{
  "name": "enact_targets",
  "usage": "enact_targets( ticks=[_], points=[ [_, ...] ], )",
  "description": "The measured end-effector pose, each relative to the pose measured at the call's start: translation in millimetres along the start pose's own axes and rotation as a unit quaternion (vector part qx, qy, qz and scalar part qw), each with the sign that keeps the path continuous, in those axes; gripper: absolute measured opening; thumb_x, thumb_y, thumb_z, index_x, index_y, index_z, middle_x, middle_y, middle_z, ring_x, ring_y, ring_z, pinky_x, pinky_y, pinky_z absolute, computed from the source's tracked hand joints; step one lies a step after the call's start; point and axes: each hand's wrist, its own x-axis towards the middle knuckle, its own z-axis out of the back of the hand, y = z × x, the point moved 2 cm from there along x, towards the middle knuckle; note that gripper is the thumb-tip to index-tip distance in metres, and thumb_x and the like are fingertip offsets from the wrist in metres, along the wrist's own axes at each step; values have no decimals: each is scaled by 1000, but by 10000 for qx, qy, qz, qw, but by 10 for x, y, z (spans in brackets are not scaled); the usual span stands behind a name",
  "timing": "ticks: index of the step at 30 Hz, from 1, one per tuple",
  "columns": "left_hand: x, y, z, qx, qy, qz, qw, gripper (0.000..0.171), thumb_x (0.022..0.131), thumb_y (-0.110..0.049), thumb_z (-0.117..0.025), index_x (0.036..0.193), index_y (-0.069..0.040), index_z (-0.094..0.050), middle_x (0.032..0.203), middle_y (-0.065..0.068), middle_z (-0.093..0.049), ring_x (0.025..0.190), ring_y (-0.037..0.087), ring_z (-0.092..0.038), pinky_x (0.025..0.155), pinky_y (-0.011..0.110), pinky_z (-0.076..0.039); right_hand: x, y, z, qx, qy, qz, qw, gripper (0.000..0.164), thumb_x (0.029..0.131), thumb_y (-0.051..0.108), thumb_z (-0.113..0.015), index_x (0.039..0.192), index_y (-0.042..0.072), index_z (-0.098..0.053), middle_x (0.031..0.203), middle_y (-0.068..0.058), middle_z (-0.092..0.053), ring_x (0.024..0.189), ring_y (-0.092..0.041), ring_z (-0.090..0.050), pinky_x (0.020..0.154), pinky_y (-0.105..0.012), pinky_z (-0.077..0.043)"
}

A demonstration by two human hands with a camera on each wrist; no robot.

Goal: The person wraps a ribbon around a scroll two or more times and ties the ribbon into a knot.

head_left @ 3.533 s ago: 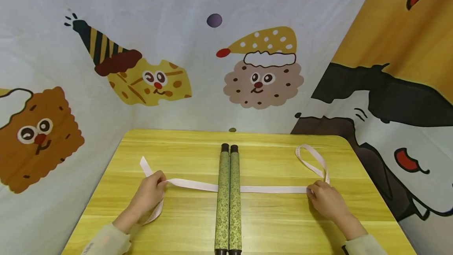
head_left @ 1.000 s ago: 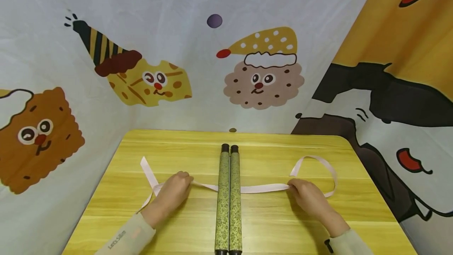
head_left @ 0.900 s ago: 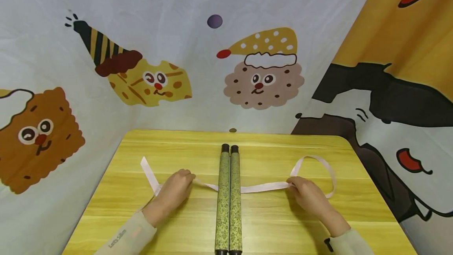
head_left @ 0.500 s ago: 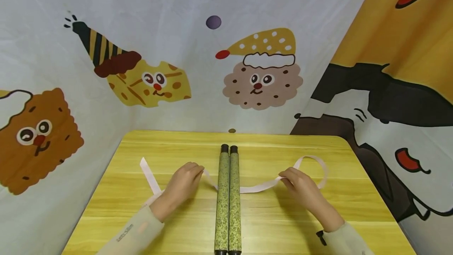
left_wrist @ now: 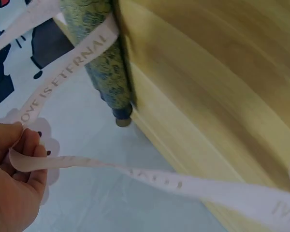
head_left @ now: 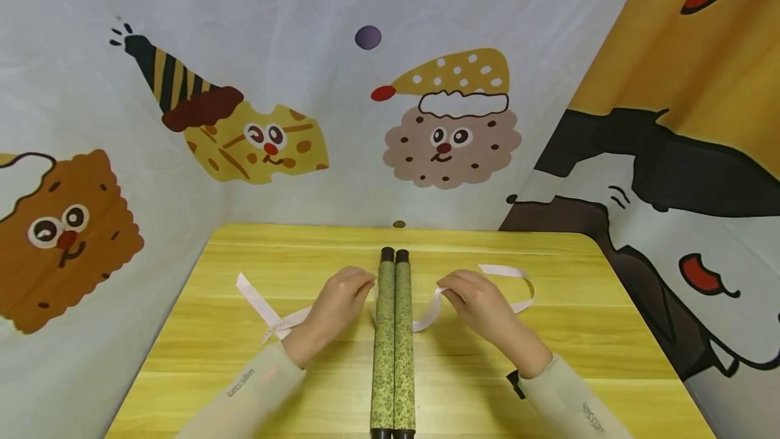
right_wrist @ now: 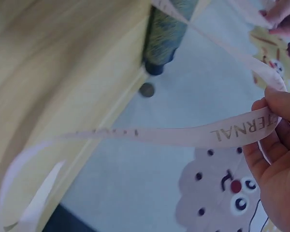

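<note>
Passing beneath green rolls [head_left: 403, 351], pink ribbon [head_left: 430, 316] in both hands [head_left: 334, 309] [head_left: 483, 302]

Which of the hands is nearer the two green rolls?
Left: the left hand is just left of the green rolls; the right hand is right of them, across a wider gap.

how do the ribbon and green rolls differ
The ribbon is flat, pale pink and lettered; the green rolls are round, patterned and black-ended. The ribbon curves up to the left hand and right hand; the rolls lie straight on the table. Both are long and narrow.
</note>
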Motion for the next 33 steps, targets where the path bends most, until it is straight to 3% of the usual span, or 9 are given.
enact_targets(
  ticks=[4,8,12,16,20,27,30,32,33],
  points=[
    [75,-57,-74,-857,316,591,9941,13,92,5,-76,104,1,-78,99,10,-76,89,21,-73,80,26,-61,184,100,-79,-28,42,209,9998,27,76,-8,-89,98,3,-77,94,-6,-75,87,-23,-72,77,-38,-61],
    [121,-74,-136,-1719,629,1248,9751,14,96,3,-72,108,0,-79,104,12,-77,93,21,-74,82,25,-60,328,178,-166,-58,283,387,9988,23,79,-5,-88,98,5,-79,95,-4,-75,87,-21,-71,80,-36,-60],
    [154,-78,-163,-2263,880,1583,9571,18,102,1,-66,116,0,-77,111,16,-76,91,27,-73,79,27,-60,418,212,-235,44,410,354,9985,22,83,-3,-86,101,7,-80,95,-3,-75,83,-17,-70,78,-35,-59],
    [170,-100,-165,-2587,1079,1776,9433,20,104,-1,-63,119,-2,-76,111,14,-76,85,26,-69,74,27,-58,484,214,-287,52,356,298,9989,22,84,-2,-86,103,8,-81,93,-3,-75,80,-17,-70,77,-37,-59],
    [173,-106,-179,-2772,1216,1815,9357,22,103,1,-61,118,-3,-77,110,15,-76,88,19,-68,76,27,-58,544,219,-333,-52,264,339,9991,19,84,-1,-86,99,8,-82,91,-2,-75,77,-16,-69,76,-36,-59],
    [151,-91,-202,-3108,1309,1997,9200,25,105,2,-57,121,0,-75,115,14,-76,97,19,-69,91,40,-59,576,240,-401,-37,173,390,9991,17,82,-2,-86,96,7,-82,91,-3,-77,80,-17,-71,78,-36,-60],
    [146,-103,-200,-3259,1353,2246,9083,28,105,2,-53,124,3,-73,118,16,-75,95,21,-66,92,44,-56,562,237,-419,-96,170,362,9992,16,82,-1,-87,95,8,-82,90,-3,-76,80,-18,-71,78,-36,-60],
    [144,-107,-204,-3343,1363,2414,9008,31,103,3,-51,124,4,-73,118,18,-74,88,21,-61,88,41,-54,556,238,-422,-139,183,343,9991,15,83,1,-88,95,8,-83,90,-3,-76,81,-18,-71,78,-37,-60],
    [144,-110,-209,-3403,1375,2483,8965,30,103,1,-51,125,4,-73,119,17,-74,93,19,-62,90,40,-54,553,239,-423,-163,187,337,9991,15,83,1,-88,95,8,-83,90,-3,-76,82,-18,-71,78,-37,-60]
  ],
)
